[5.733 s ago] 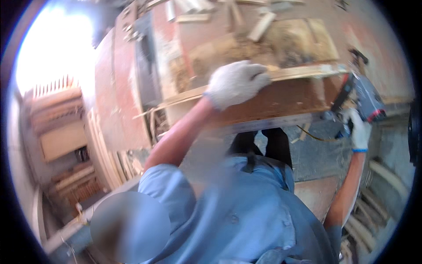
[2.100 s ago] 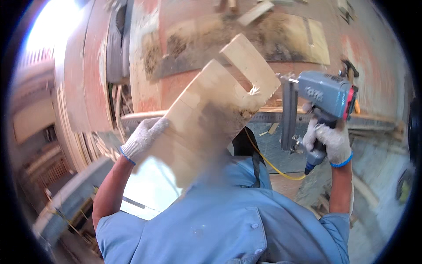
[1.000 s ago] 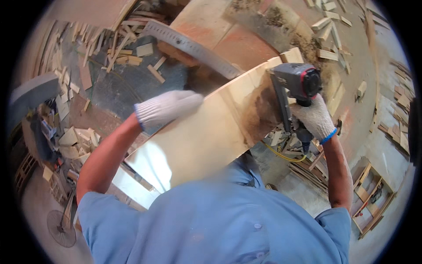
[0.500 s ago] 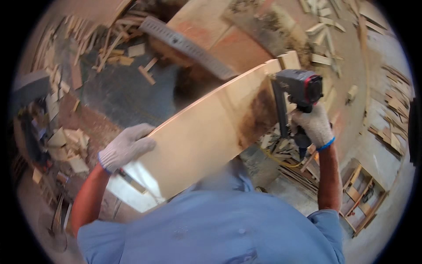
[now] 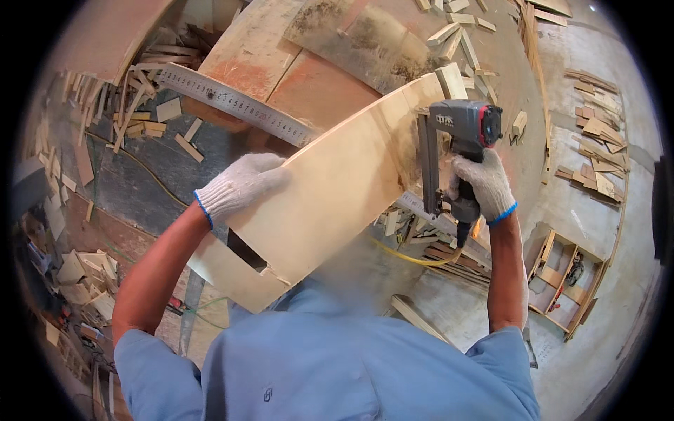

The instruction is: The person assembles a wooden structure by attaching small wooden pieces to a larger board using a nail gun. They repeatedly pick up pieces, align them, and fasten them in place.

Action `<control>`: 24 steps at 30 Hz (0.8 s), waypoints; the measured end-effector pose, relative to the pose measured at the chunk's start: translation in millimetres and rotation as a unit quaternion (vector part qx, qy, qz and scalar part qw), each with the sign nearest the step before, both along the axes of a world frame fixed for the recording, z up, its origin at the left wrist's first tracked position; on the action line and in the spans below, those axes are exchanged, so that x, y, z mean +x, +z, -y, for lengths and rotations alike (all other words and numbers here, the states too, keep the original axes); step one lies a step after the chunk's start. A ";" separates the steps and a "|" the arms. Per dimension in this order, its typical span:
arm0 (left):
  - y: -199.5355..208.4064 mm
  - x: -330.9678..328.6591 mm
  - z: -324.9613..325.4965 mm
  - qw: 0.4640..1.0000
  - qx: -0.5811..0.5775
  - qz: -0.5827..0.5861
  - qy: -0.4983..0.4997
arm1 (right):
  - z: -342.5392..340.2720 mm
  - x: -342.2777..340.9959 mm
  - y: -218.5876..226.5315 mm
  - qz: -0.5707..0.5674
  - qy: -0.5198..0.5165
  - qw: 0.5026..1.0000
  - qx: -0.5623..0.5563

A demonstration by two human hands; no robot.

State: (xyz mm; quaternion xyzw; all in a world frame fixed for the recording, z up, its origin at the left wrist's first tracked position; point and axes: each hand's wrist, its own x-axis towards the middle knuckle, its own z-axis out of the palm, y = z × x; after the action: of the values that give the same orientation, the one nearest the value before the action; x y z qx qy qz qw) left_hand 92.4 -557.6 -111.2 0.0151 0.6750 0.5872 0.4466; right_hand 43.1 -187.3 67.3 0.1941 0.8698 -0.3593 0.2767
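A pale plywood board point(image 5: 330, 196) lies slantwise in front of me, its far end up and to the right. My left hand point(image 5: 242, 184), in a white knit glove with a blue cuff, is closed over the board's far edge, near a rectangular slot in its near-left end. In my right hand point(image 5: 486, 186), also gloved, is the handle of a grey and black pneumatic nail gun point(image 5: 458, 123). The nail gun's long magazine stands upright beside the board's right end. Whether its nose touches the wood, I cannot tell. A short wood block point(image 5: 451, 81) sits against the far end.
A long metal ruler point(image 5: 239, 104) lies beyond the board. A yellow hose point(image 5: 414, 259) runs below the nail gun. Wood offcuts point(image 5: 84, 277) lie in heaps at left, and more strips point(image 5: 597, 133) at right. A divided wooden frame point(image 5: 567, 281) rests on the floor at lower right.
My left hand and the board's left end have moved forward and to the right. The nail gun has shifted slightly left and forward in view. The background has slid left.
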 end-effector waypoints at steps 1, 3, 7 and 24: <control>-0.8 0.2 1.7 1.000 -0.014 -0.017 -0.011 | -0.1 -6.3 -2.8 0.024 -0.018 0.999 -0.016; -3.6 5.2 3.2 0.998 -0.048 -0.039 -0.018 | -5.2 -14.7 -16.0 0.021 0.003 1.000 -0.020; -6.2 17.0 2.5 0.995 -0.088 -0.053 -0.014 | 3.9 -25.8 -28.9 0.007 0.008 1.000 -0.025; -2.6 11.3 -1.6 0.992 -0.091 -0.082 -0.035 | 23.8 -5.9 -36.6 0.074 0.002 0.996 -0.053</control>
State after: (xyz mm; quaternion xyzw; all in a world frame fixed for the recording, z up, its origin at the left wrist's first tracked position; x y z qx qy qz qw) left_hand 103.7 -556.0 -113.8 0.0462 0.7592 0.5041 0.4092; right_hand 37.2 -211.1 30.7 0.2034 0.8271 -0.3886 0.3513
